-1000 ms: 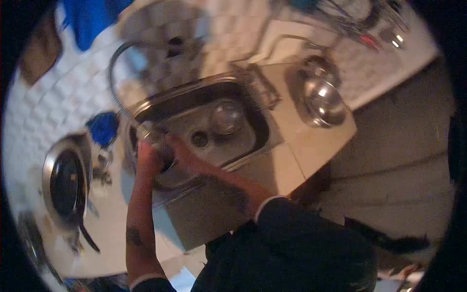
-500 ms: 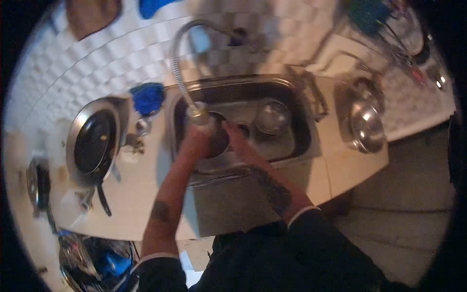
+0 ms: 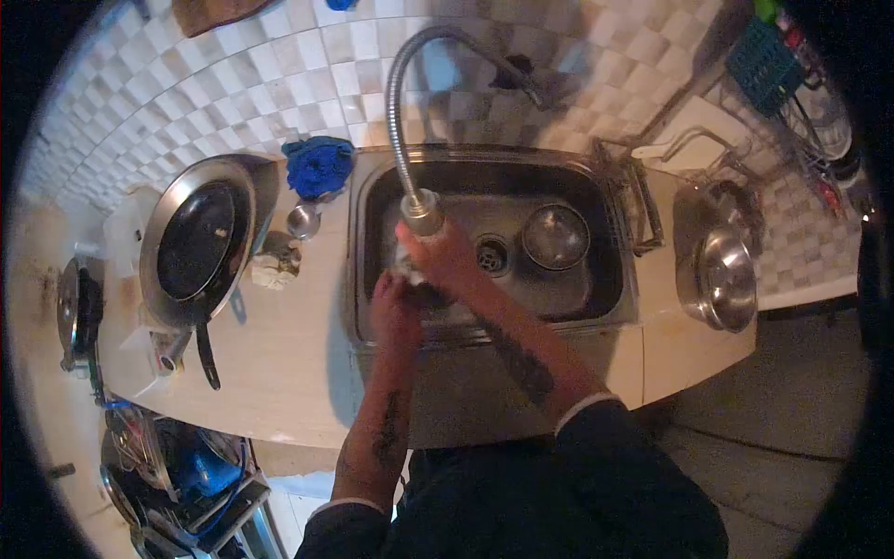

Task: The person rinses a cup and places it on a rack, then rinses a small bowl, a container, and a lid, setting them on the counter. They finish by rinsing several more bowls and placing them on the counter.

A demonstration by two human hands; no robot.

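Over the left half of the steel sink (image 3: pixel 517 321), my right hand (image 3: pixel 440 256) is at the lower end of the faucet head (image 3: pixel 422 212), its fingers bent; whether it grips the head is unclear. Just below it, my left hand (image 3: pixel 398 307) has curled fingers near a pale, blurred patch between the hands. A dark shape shows beneath my right wrist, mostly hidden by the hands. A round metal bowl (image 3: pixel 556 237) lies in the sink, right of the drain (image 3: pixel 492 255).
Left on the counter (image 3: pixel 279 373) are a large metal pan (image 3: pixel 166 303) holding a black frying pan (image 3: pixel 195 239), a blue cloth (image 3: pixel 318 168) and a small metal cup (image 3: pixel 303 221). Metal bowls (image 3: pixel 728 279) stand right of the sink. Cookware sits on a lower-left rack (image 3: pixel 247 498).
My right hand has moved up and left to the faucet head, while my left hand has dropped below it. The dark round item between the hands is now mostly hidden. The view has shifted.
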